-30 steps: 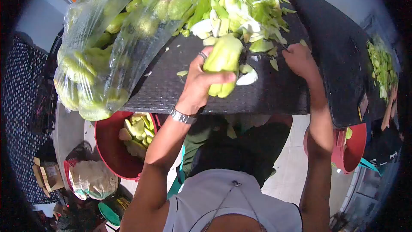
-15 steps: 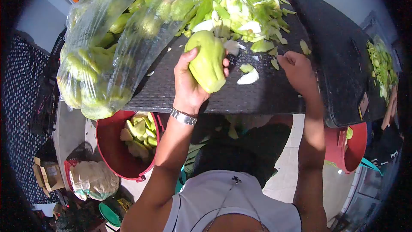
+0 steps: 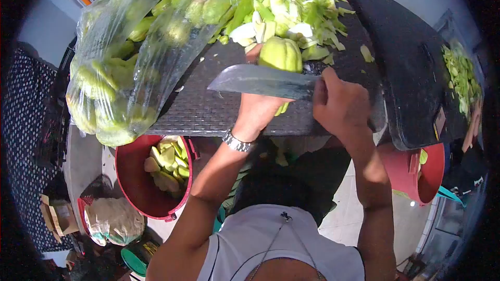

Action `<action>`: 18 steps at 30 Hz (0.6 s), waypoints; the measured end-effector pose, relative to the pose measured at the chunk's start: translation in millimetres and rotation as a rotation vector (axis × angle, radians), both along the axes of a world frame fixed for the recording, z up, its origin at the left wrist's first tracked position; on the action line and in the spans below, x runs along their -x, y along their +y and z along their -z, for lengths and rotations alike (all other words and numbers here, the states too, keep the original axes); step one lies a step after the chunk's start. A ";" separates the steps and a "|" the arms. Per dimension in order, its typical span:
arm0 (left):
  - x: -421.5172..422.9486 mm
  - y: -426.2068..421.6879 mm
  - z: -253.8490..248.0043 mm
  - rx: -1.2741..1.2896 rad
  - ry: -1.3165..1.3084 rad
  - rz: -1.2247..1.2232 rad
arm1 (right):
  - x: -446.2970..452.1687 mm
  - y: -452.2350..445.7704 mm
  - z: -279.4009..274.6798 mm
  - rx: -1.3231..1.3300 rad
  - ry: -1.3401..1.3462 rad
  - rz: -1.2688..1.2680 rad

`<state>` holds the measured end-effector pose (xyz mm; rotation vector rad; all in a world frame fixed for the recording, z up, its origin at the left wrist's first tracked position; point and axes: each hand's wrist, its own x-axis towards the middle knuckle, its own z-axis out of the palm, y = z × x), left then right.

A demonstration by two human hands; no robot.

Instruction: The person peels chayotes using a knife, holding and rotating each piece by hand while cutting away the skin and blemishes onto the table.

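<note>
A pale green chayote (image 3: 281,54) is held over the dark woven tabletop in my left hand (image 3: 259,105), whose fingers are partly hidden by a blade. My right hand (image 3: 338,98) is closed on the handle of a wide knife (image 3: 260,81). The blade points left and lies across the view of the chayote; whether it touches the skin I cannot tell. Just beyond the chayote, a heap of green and white peelings (image 3: 297,5) covers the back of the table (image 3: 208,109).
A clear plastic bag of chayotes (image 3: 114,78) fills the table's left side. Below it stands a red bucket (image 3: 125,177) holding cut pieces. Another red bucket (image 3: 385,166) is at the right, under a black board or seat (image 3: 411,67). More greens (image 3: 461,78) lie at far right.
My right hand has moved left and brought the knife across in front of the chayote. My left hand has shifted right and turned the chayote.
</note>
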<state>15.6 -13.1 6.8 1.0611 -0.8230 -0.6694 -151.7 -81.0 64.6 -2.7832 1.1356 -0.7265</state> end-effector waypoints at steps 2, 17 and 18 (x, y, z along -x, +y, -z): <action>8.8 1.8 -1.5 0.026 -0.029 0.034 | -2.8 -2.7 5.4 0.038 0.024 -0.030; 4.2 11.3 11.0 0.264 0.182 0.216 | -2.7 -9.5 -4.1 0.105 -0.118 -0.225; 3.5 7.4 9.5 0.286 0.124 0.209 | -0.9 -3.5 -14.2 0.120 -0.128 -0.262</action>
